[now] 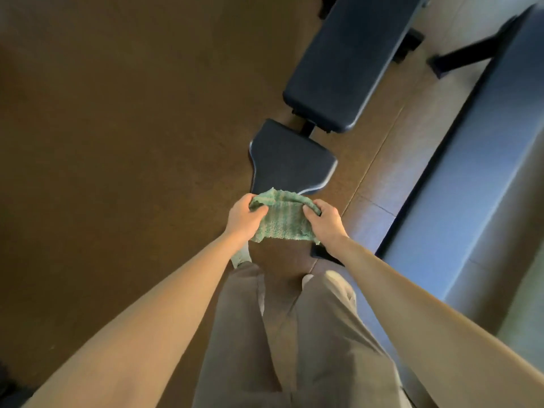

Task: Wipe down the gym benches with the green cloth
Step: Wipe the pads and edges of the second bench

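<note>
Head view, looking down. Green cloth [281, 217] held up between both hands, in the air over the near end of the seat pad [290, 160]; whether it touches the pad cannot be told. Left hand [245, 214] clenched on the cloth's left edge, thumb on top. Right hand [325, 220] clenched on its right edge, fingers curled over the upper corner. Cloth bunched along the top, lower edge hanging loose. Seat pad dark, with a long back pad [350, 60] beyond it, a gap between the two. Second bench [477, 160] to the right, apart. Brown floor [117, 128] under all. Beige trousers [294, 343] at bottom centre.
</note>
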